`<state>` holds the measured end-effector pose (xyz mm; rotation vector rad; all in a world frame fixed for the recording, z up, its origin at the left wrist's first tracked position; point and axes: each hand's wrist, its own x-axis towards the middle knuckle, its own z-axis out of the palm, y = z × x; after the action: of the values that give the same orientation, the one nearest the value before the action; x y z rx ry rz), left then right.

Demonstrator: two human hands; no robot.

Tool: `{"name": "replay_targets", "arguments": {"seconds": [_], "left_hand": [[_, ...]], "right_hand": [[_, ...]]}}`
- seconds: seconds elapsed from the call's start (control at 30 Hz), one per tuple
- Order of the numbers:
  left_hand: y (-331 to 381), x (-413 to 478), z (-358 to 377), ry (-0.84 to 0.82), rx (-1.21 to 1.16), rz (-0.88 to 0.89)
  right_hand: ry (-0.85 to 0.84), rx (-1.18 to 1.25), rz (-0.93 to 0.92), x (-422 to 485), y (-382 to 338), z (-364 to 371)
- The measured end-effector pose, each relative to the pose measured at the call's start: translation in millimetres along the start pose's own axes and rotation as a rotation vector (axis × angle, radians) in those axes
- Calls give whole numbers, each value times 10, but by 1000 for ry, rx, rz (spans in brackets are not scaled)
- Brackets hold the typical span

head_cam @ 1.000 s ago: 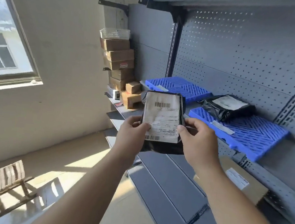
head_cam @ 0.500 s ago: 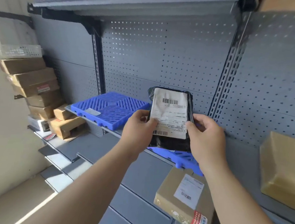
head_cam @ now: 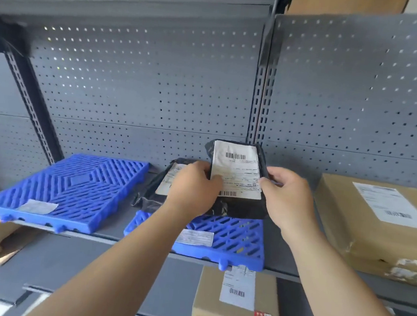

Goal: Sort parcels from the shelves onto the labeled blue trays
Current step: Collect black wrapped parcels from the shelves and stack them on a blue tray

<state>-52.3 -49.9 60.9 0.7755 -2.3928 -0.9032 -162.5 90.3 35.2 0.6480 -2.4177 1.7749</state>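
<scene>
Only the person's arms show. The left forearm (head_cam: 122, 263) and the right forearm (head_cam: 337, 290) are bare along all the length in view, from the lower edge of the view up to the wrists. The left grip (head_cam: 195, 184) and the right grip (head_cam: 287, 197) are bare too; finer detail on them is blurred.

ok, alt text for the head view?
The left hand and right hand hold a labelled black parcel over the right blue tray, where another parcel lies. The left blue tray sits beside it; a box stands right, another box below.
</scene>
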Motion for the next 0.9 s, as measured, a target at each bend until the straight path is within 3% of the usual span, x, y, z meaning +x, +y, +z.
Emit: {"name": "replay_targets", "arguments": {"seconds": [0.17,0.47,0.9], "left_hand": [[-64,201,10,-101,125,29],[-181,359,125,-223,568,169],[-225,489,160,-413,764,210]], "right_hand": [[51,-93,58,9,70,85],[7,-226,138,1,223,199],[-15,-343,52,-87,45,282]]}}
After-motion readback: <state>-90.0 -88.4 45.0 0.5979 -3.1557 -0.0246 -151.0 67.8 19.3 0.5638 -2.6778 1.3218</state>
